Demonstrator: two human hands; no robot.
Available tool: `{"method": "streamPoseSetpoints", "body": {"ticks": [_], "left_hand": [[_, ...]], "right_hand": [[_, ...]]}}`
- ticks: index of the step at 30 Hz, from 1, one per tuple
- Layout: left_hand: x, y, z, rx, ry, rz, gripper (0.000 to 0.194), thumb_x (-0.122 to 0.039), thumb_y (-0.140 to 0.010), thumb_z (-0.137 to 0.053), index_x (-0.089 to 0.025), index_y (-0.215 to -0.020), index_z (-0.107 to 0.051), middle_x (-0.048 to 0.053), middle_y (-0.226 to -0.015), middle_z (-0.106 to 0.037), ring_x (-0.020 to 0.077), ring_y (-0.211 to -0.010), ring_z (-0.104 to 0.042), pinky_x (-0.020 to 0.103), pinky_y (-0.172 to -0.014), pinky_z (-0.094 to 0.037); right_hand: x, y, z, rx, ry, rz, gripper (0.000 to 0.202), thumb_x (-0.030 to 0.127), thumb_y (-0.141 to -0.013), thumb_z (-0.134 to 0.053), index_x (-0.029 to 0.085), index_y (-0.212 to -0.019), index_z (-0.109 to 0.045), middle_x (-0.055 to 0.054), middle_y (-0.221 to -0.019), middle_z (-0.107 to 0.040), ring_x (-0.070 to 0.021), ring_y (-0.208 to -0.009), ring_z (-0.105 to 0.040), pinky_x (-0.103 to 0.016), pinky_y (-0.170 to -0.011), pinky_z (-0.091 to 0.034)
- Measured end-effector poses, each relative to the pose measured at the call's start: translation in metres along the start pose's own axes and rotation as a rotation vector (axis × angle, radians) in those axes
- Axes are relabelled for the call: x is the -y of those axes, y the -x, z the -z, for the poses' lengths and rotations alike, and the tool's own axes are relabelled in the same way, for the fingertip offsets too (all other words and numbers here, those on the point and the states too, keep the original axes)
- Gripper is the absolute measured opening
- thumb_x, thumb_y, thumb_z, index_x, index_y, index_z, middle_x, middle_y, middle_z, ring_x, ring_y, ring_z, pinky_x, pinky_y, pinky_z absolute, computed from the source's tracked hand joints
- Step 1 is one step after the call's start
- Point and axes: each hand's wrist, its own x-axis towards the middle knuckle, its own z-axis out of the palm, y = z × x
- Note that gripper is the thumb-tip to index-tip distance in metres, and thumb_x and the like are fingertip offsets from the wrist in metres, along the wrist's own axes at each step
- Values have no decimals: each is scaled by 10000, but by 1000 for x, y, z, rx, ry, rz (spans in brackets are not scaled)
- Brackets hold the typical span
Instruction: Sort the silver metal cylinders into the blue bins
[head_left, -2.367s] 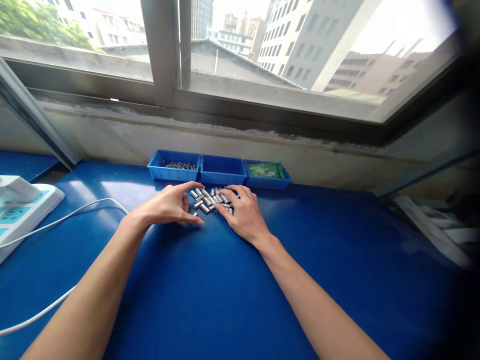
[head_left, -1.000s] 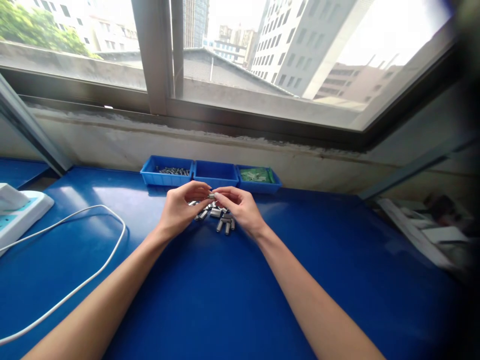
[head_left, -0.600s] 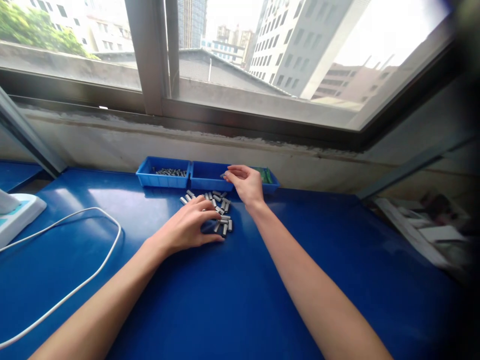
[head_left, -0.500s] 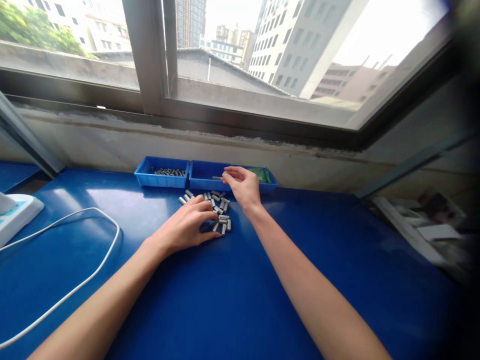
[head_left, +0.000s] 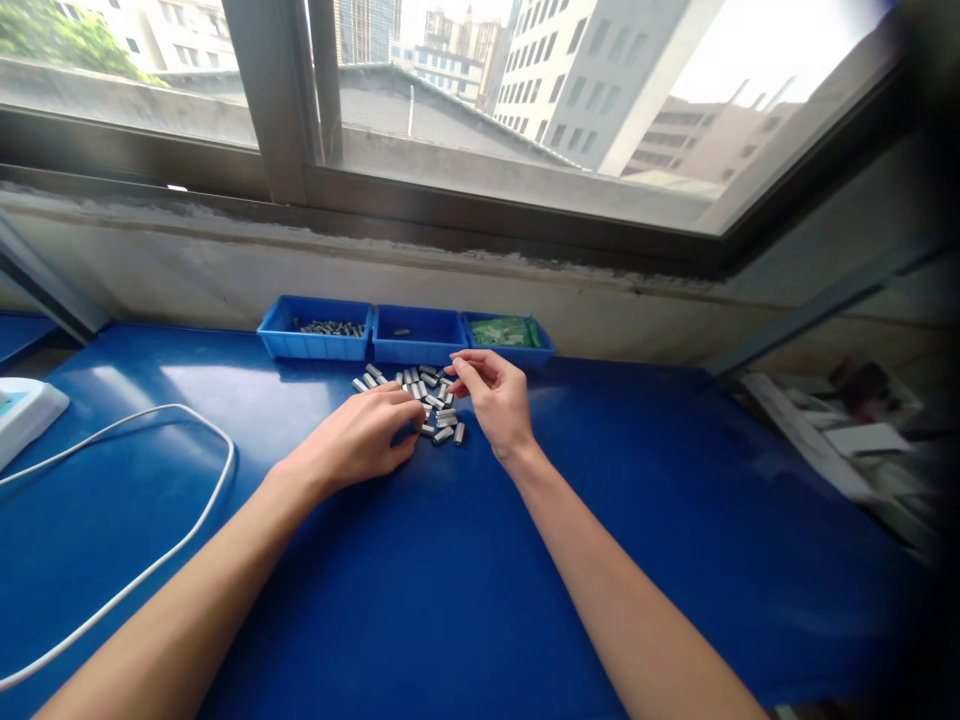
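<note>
Several small silver metal cylinders (head_left: pixel 444 418) lie in a loose pile on the blue table. My left hand (head_left: pixel 375 430) rests at the pile's left side, fingers curled over some pieces; what its fingertips hold, if anything, is hidden. At the right edge of the pile is my right hand (head_left: pixel 491 395), its thumb and fingers apart and nothing visible between them. Just behind stands the middle blue bin (head_left: pixel 420 350), with one small metal piece (head_left: pixel 402 332) inside.
The left blue bin (head_left: pixel 315 346) holds many small metal parts. Green packets (head_left: pixel 501 332) fill the right bin (head_left: pixel 546 350). A white cable (head_left: pixel 217 490) loops across the table's left, near a white power strip (head_left: pixel 30 415). Behind is a window frame (head_left: pixel 480 210).
My right hand has come back from over the middle bin to the pile. The metal piece it held now lies in that bin. The view has shifted slightly.
</note>
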Motion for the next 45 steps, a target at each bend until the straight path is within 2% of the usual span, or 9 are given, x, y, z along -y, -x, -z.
{"method": "streamPoseSetpoints", "body": {"ticks": [7,11,17,20,29,35,40,45], "left_hand": [[3,2,-4,-19,56,17,169,-189,-866,-580,-214,-1026,-625,52,-947,-666,216,-931,-604,324,-807,-474],[7,1,-7,-31,71,38,147,-159,-896,-528,-206,-989,-632,49,-926,-654,194,-873,-600,313,-777,-467],[6,1,-7,-76,-9,9,147,-292,-916,-600,-197,-1004,-671,56,-869,-645,212,-869,-573,337,-798,-463],[5,0,-7,-68,-46,1,160,-311,-949,-569,-188,-912,-664,57,-849,-625,202,-848,-559,326,-774,-454],[3,-4,-3,-43,-165,-26,246,-236,-1014,-436,-166,-891,-638,67,-886,-627,196,-840,-545,319,-780,-435],[5,-2,-5,-12,-260,-64,296,-288,-1012,-456,-171,-813,-642,60,-843,-621,193,-808,-538,320,-752,-419],[3,-1,-3,-32,-243,-50,319,-271,-1025,-407,-163,-856,-655,66,-844,-629,190,-797,-540,324,-768,-421],[-6,0,4,0,-168,-27,246,-203,-974,-434,-171,-853,-646,69,-847,-613,207,-829,-550,341,-786,-437]], "right_hand": [[-6,0,1,0,10,-41,286,433,-835,-663,170,-944,-698,-59,-824,-734,-161,-632,-679,-284,-630,-551],[-9,-2,3,3,12,-55,282,427,-835,-673,169,-945,-702,-62,-821,-734,-156,-632,-671,-272,-615,-543],[-16,-4,5,-2,21,-77,314,453,-818,-690,165,-941,-704,-61,-801,-731,-152,-610,-656,-276,-604,-543],[-18,-4,6,-3,21,-77,330,467,-821,-686,163,-948,-703,-62,-804,-733,-153,-615,-657,-279,-614,-547],[-15,-4,9,-16,10,-59,312,454,-830,-677,169,-955,-698,-55,-799,-728,-145,-596,-641,-274,-595,-533],[-14,-2,8,-11,-8,-61,284,422,-834,-676,162,-947,-693,-47,-774,-713,-141,-583,-631,-266,-587,-521],[-13,0,6,-38,-6,-23,271,414,-849,-662,166,-956,-680,-29,-739,-693,-131,-550,-605,-254,-557,-493],[-16,-1,7,-78,-30,-14,284,435,-872,-629,161,-899,-701,8,-634,-613,-103,-500,-502,-232,-488,-389]]}}
